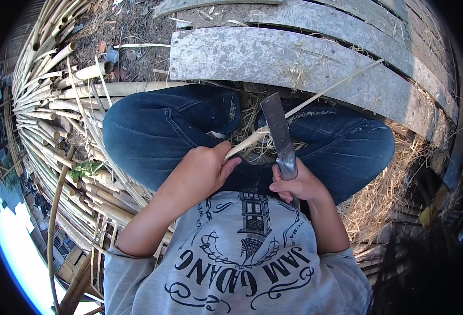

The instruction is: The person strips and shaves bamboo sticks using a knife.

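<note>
My left hand (210, 164) is closed around the near end of a long, pale bamboo strip (326, 90). From there the strip slants up to the right, over my crossed legs to the wooden planks. In my right hand (298, 182) is the handle of a knife (277, 122) with a broad, dark, square-ended blade and a metal collar. The blade points away from me and crosses over the strip, hiding a short piece of it. Left of the blade, the strip looks wider and has a frayed, shaved spot.
Weathered grey planks (231, 52) lie ahead of my knees, with curled shavings on them. Many bamboo poles (48, 128) are piled at my left. A heap of pale shavings (383, 202) lies at my right, beside my knee. Bare soil (131, 26) shows at the upper left.
</note>
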### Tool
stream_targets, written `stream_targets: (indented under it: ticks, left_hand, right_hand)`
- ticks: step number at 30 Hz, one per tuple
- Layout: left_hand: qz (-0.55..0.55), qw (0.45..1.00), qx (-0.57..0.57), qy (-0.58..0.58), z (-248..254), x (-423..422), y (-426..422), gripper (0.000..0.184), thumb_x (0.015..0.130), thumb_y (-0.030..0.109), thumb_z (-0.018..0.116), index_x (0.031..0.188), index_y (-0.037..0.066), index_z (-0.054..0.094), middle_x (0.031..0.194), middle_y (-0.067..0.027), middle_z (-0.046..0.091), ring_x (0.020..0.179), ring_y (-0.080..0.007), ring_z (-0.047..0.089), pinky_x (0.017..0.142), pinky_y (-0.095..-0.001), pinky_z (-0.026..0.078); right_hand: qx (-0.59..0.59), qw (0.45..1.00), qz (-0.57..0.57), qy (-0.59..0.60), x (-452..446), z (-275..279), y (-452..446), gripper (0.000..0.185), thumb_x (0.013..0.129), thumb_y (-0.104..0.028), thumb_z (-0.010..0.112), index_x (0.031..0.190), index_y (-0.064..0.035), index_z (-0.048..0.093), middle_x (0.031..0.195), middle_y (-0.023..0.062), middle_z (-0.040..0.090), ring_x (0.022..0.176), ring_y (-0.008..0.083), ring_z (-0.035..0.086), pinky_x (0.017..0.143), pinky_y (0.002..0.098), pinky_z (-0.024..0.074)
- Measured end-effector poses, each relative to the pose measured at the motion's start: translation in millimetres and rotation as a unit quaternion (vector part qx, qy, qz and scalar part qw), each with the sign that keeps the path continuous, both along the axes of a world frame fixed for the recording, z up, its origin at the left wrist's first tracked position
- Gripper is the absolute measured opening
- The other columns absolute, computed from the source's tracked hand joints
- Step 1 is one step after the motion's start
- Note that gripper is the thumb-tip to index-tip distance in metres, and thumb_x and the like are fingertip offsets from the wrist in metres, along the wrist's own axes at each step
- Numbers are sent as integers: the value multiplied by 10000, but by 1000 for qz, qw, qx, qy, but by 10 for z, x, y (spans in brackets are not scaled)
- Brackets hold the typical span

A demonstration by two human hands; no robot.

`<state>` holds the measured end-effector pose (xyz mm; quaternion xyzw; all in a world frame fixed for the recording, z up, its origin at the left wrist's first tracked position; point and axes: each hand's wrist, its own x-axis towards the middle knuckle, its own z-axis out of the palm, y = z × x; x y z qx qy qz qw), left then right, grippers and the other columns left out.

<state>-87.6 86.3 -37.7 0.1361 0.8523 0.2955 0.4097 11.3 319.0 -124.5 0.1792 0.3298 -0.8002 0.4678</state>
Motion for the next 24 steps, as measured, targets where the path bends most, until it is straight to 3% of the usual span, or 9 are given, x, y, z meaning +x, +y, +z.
stream_targets:
  ticks: [3,5,6,10,13,15,17,20,24]
  left_hand:
    - [-22,1000,4,7,-3,104,-28,265,905,190,695,851,-17,538,597,-223,572,620,-439,605,535,-463,460]
    - [-20,999,-9,25,-44,128,4,262,901,189,694,842,-9,533,591,-218,570,611,-434,602,536,-473,458]
    - [-20,999,-9,40,-71,135,7,252,901,181,689,838,-6,532,585,-214,567,605,-432,600,536,-479,457]
    - [-22,998,-25,57,-127,138,41,228,898,162,680,835,1,532,574,-206,560,593,-430,594,541,-497,454]
    - [-23,998,-24,53,-141,120,29,221,895,148,680,834,-1,528,574,-206,562,593,-429,595,541,-495,457]
    - [-21,998,-25,54,-169,129,6,216,894,141,679,836,-1,527,574,-206,562,593,-429,596,541,-496,458]
    - [-17,998,-21,60,-184,125,16,210,892,134,678,838,-1,526,574,-207,563,593,-428,597,541,-496,459]
    - [-11,998,-31,57,-151,191,3,201,889,120,676,840,0,522,576,-205,566,593,-426,599,537,-495,462]
    - [-24,996,-42,73,-199,157,56,198,886,107,675,842,1,513,582,-204,574,600,-429,603,538,-500,464]
  right_hand:
    - [93,995,-41,13,-41,129,-13,229,776,24,698,699,-33,490,522,23,511,407,101,486,390,271,381]
    - [275,960,-43,31,-54,146,-55,203,778,13,683,670,-22,514,526,13,519,402,99,484,393,268,388]
    - [324,938,-5,120,-9,74,-74,188,781,-7,674,666,-17,525,531,8,525,399,96,484,395,270,397]
    - [337,934,-9,116,19,53,-77,196,775,-22,684,665,-19,522,540,15,530,397,101,483,387,274,384]
    - [219,976,-6,5,-45,14,-54,197,766,-10,687,677,-24,511,544,27,528,400,102,479,386,269,369]
    - [-37,999,13,-27,-43,-69,3,212,760,17,688,706,-32,489,534,32,510,399,100,486,376,267,370]
    - [-24,1000,15,-6,-56,-28,-36,236,761,34,689,733,-39,466,520,33,494,406,96,500,375,267,378]
    - [146,982,-114,-32,-7,61,-33,200,768,17,680,700,-28,497,538,39,522,422,102,516,398,268,391]
    - [345,931,-25,118,29,61,-142,213,787,40,652,675,-38,490,497,20,512,391,99,508,368,269,384]
